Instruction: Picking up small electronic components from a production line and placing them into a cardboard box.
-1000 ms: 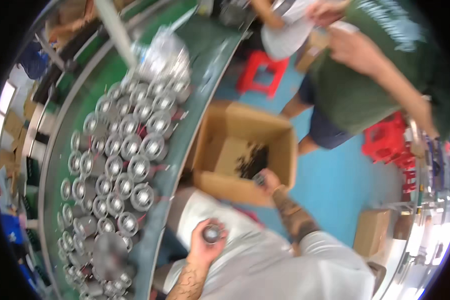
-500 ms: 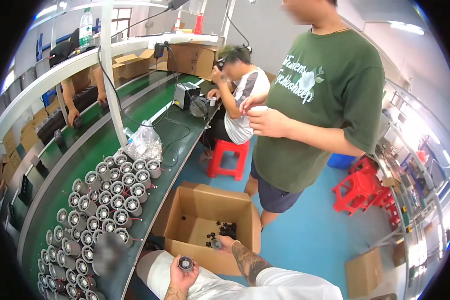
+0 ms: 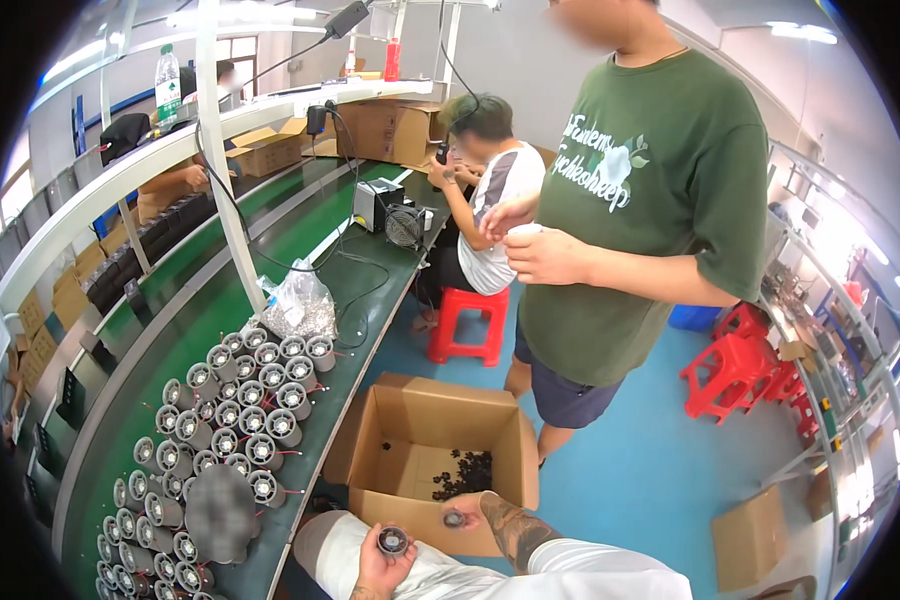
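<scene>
Left hand [image 3: 385, 560] sits just left of the cardboard box [image 3: 410, 440], at its near corner, palm up, fingers curled round a small round motor [image 3: 392, 541], dark face w/ metal rim pointing up. Right hand [image 3: 475, 512] hangs over the box's near wall, thumb & forefinger pinched on a small dark round part [image 3: 454, 519], tiny, can't tell exactly what it is. Inside the box, toward its far right corner, a heap of loose black parts [image 3: 463, 472], same sort by the look of it.

Handling, my read: the motor looks metal-cased, stiff, dense for its size, smooth sides so prob a bit slippery; best held round the barrel as it is now, clear of the face. The dark part looks light & rigid, easy to fumble, so an edge pinch w/ fingertips suits it.

Left of the box, on the green bench [image 3: 220, 300], rows of same motors [image 3: 240, 420] stand on end, thin red leads poking out. Beyond them, a clear plastic bag [image 3: 298, 305]. Right behind the box, a person in a green shirt [image 3: 650, 200] stands; further back a red stool [image 3: 467, 322] w/ another person seated.
</scene>
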A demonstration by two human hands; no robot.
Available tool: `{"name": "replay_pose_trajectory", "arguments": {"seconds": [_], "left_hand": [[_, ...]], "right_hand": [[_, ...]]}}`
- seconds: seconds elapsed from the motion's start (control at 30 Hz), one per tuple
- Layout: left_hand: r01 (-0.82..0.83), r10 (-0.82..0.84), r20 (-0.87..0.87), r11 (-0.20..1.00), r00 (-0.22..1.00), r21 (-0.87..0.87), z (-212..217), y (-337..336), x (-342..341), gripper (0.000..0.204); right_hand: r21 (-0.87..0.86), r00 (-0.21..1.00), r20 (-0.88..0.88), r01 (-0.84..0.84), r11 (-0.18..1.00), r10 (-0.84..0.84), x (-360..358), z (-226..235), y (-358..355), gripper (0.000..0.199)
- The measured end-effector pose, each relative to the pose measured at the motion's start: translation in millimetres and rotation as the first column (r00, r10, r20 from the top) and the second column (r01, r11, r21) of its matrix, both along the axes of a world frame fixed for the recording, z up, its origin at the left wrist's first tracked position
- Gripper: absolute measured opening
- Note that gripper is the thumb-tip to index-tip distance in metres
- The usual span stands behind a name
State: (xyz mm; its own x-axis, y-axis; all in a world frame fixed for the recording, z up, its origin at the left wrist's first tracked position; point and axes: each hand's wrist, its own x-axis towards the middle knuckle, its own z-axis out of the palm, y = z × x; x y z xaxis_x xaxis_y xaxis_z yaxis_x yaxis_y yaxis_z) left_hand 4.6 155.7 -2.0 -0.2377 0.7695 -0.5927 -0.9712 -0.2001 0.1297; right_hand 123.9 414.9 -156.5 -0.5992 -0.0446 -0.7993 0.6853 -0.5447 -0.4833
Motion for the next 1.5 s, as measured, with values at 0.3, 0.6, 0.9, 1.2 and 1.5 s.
{"name": "replay_pose_trajectory", "arguments": {"seconds": [0.3, 0.6, 0.9, 1.2, 1.5], "left_hand": [[0.038, -0.035, -0.050, 0.997, 0.998, 0.060, -13.8, -17.6, -1.8, 0.030], [0.003, -0.002, -0.011, 0.999, 1.000, 0.044, -1.2, -16.7, -1.3, 0.031], [0.031, -0.049, 0.096, 0.983, 0.994, 0.184, -2.7, -23.4, -6.5, 0.034], [0.024, -0.042, 0.107, 0.986, 0.993, 0.164, -7.3, -18.9, -10.6, 0.034], [0.036, -0.054, 0.128, 0.990, 0.990, 0.136, -20.8, -16.8, -16.0, 0.033]], "right_hand": [[0.285, 0.989, 0.128, -0.114, 0.952, 0.080, -15.0, 12.2, -4.1, 0.031], [0.251, 0.984, 0.179, -0.041, 0.967, -0.004, -16.0, 29.7, 3.0, 0.036], [0.121, 0.976, 0.100, 0.179, 0.976, -0.191, -5.6, 21.8, 7.4, 0.041], [-0.010, 0.977, 0.066, 0.206, 0.978, -0.205, 2.0, 39.3, 6.6, 0.041], [-0.029, 0.971, 0.084, 0.229, 0.973, -0.226, 0.4, 48.1, 8.7, 0.039]]}}
